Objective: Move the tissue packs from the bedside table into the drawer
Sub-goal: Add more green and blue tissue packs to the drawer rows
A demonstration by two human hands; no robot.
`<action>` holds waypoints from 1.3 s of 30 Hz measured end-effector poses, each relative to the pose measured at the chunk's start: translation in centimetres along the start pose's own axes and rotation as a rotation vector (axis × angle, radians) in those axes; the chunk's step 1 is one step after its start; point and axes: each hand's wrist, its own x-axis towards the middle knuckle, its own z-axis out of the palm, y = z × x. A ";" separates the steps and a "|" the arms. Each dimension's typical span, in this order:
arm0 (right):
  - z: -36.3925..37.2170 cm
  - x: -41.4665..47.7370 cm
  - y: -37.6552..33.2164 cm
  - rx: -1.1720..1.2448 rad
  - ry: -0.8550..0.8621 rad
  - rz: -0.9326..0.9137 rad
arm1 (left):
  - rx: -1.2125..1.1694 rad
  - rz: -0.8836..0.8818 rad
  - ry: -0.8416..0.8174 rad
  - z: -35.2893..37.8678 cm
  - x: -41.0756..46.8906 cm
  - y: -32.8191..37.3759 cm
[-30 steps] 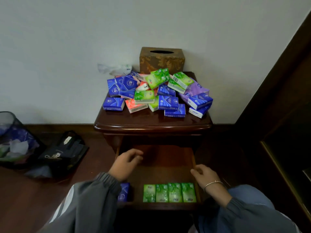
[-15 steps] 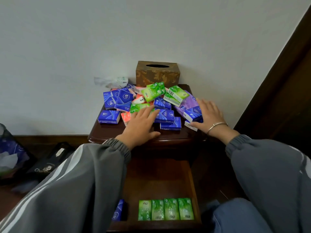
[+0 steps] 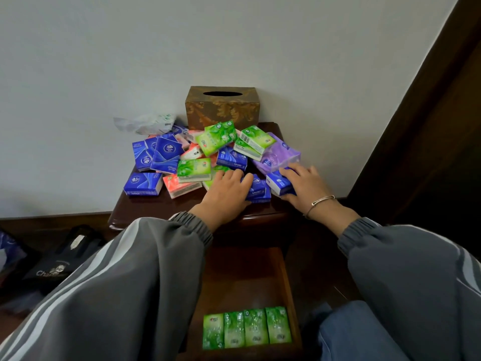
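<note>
A heap of tissue packs (image 3: 208,157) in blue, green, pink and purple covers the dark wooden bedside table (image 3: 156,207). My left hand (image 3: 226,190) lies over the front of the heap, fingers and thumb round a blue tissue pack (image 3: 257,190). My right hand (image 3: 305,186) grips another blue tissue pack (image 3: 278,183) at the heap's right edge, thumb beneath it. Below the table the drawer (image 3: 290,290) stands pulled out. A row of several green packs (image 3: 247,328) lines its near end. My left sleeve hides the drawer's left part.
A brown tissue box (image 3: 222,108) stands against the wall behind the heap, with a crumpled clear wrapper (image 3: 145,123) to its left. A black bag (image 3: 59,261) lies on the floor at the left. Dark wooden furniture (image 3: 429,131) rises on the right.
Both hands rose from the drawer to the tabletop. Since half a second ago, the left hand slid right onto a blue pack and the right hand closed round another.
</note>
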 end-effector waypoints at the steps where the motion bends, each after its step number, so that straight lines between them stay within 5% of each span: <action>1: 0.0 -0.1 0.0 0.033 -0.005 0.009 | -0.036 0.007 -0.017 -0.2 0.2 0.2; 13: 0.6 -1.0 -0.2 0.328 -0.035 0.116 | -0.299 -0.199 0.010 -0.2 -0.9 2.0; 23: -0.7 -0.8 -1.5 0.123 0.010 0.157 | -0.579 -0.409 0.216 0.2 -8.6 -2.8; 26: -1.5 0.3 -4.9 0.096 0.142 0.005 | -0.659 -0.540 0.284 0.8 -11.5 -5.3; 30: -1.4 4.3 -10.8 0.056 0.067 -0.290 | -0.717 -0.662 0.340 1.5 -14.1 -7.3; 35: 0.9 6.7 -13.8 -0.024 -0.080 -0.290 | -0.799 -0.695 0.395 2.2 -17.0 -8.2; 39: 2.0 6.0 -13.0 -0.008 0.089 -0.321 | -0.885 -0.715 0.420 2.6 -18.4 -8.3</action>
